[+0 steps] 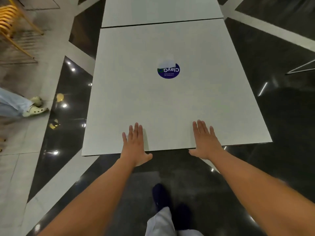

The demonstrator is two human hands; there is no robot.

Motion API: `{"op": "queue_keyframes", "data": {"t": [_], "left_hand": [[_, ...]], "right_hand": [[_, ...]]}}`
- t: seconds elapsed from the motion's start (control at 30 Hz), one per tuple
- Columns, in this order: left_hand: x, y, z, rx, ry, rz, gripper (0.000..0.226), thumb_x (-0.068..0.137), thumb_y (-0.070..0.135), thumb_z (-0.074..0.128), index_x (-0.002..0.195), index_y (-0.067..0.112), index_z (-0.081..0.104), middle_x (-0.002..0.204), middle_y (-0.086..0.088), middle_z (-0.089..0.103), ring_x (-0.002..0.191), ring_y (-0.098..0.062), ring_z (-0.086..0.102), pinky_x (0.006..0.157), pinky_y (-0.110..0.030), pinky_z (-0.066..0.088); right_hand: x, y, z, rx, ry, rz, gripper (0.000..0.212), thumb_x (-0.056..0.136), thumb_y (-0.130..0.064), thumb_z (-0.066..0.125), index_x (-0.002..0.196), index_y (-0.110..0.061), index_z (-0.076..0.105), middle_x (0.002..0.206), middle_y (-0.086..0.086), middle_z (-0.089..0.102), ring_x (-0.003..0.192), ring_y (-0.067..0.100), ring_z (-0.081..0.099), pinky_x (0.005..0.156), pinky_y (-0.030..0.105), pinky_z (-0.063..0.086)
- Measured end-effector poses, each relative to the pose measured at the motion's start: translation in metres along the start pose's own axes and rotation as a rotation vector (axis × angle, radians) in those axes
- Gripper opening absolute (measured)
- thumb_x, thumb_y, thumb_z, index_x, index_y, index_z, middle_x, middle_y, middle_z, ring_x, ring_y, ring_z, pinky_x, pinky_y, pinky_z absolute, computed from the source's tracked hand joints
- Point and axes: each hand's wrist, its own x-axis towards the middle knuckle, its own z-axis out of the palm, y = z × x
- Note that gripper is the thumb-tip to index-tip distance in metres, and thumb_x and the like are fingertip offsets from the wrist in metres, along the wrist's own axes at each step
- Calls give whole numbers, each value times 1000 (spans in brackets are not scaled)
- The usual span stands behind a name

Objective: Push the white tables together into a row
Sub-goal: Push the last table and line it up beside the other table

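The fingers (135,132) of the left hand (134,145) lie straight and close together, flat on the near counter (136,82) at its closest edge. The right hand (205,142) mirrors it, fingers (201,128) straight and slightly fanned. Both thumbs hang off that edge.

At the middle of the near counter sits a round blue sticker (168,71), partly covered by a pale patch. The far counter (162,9) lines up beyond the near counter's far edge, with only a thin dark seam between them.

Left of the near counter, another person's feet in pale clogs (35,110) stand on the floor (281,116). A yellow chair (10,21) stands farther up on that side. To the right are thin metal legs (301,67). Below the near edge is the person's own dark shoe (161,196).
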Motion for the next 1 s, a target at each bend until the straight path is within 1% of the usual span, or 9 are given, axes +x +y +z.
{"op": "queue_keyframes", "data": {"t": [0.13, 0.23, 0.33, 0.47, 0.6, 0.7, 0.8, 0.87, 1.0], "left_hand": [[20, -10, 21, 45, 26, 0, 129, 78, 67, 54, 139, 10, -45, 155, -12, -41, 141, -35, -38, 119, -59, -7], [32, -13, 33, 97, 22, -2, 134, 77, 66, 60, 140, 8, -43, 152, -14, -45, 139, -36, -42, 117, -62, -9], [39, -13, 42, 140, 71, -4, 137, 75, 68, 62, 142, 6, -40, 151, -16, -46, 138, -37, -42, 116, -64, -12], [42, -17, 49, 142, 121, 23, 136, 71, 71, 59, 146, 6, -34, 155, -16, -39, 143, -37, -36, 117, -63, -8], [45, -19, 51, 125, 162, 46, 136, 66, 72, 59, 151, 10, -27, 162, -17, -23, 148, -36, -25, 119, -63, -1], [48, -21, 47, 140, 177, 45, 135, 65, 73, 56, 150, 10, -28, 163, -17, -18, 148, -35, -24, 119, -63, -2], [48, -22, 49, 152, 171, 47, 132, 64, 76, 50, 152, 9, -21, 163, -16, -16, 149, -35, -22, 119, -62, -4], [47, -24, 54, 159, 182, 46, 135, 63, 75, 55, 153, 9, -21, 164, -16, -16, 149, -34, -22, 119, -62, -3], [47, -25, 58, 153, 211, 67, 140, 61, 72, 64, 153, 9, -22, 164, -16, -14, 150, -35, -20, 119, -63, 1]], "right_hand": [[10, 11, 24, -57, 39, 8, 127, 82, -57, 64, 146, -7, -33, 158, 16, -30, 149, 32, -21, 119, 50, -8], [17, 19, 33, -113, 100, -12, 128, 86, -52, 64, 139, -4, -42, 154, 20, -35, 146, 35, -27, 119, 50, -13], [24, 22, 38, -126, 118, -22, 126, 85, -42, 67, 140, 0, -39, 155, 22, -35, 143, 36, -32, 117, 49, -18], [27, 25, 44, -107, 125, -29, 122, 80, -32, 62, 140, 0, -39, 150, 21, -44, 140, 34, -40, 114, 46, -26], [33, 29, 45, -94, 119, -34, 121, 78, -36, 57, 138, -2, -43, 146, 18, -50, 136, 30, -46, 110, 41, -33], [36, 29, 38, -102, 130, -45, 122, 79, -38, 58, 140, -2, -41, 148, 18, -49, 136, 29, -47, 107, 39, -36], [32, 27, 36, -100, 117, -53, 124, 80, -41, 62, 141, -2, -39, 151, 19, -43, 137, 29, -45, 109, 39, -33], [30, 26, 38, -107, 116, -58, 125, 80, -44, 62, 141, -2, -38, 153, 19, -40, 138, 30, -43, 111, 40, -30], [29, 28, 41, -120, 116, -64, 124, 80, -46, 60, 141, -1, -38, 152, 20, -41, 137, 31, -44, 111, 41, -31]]}}
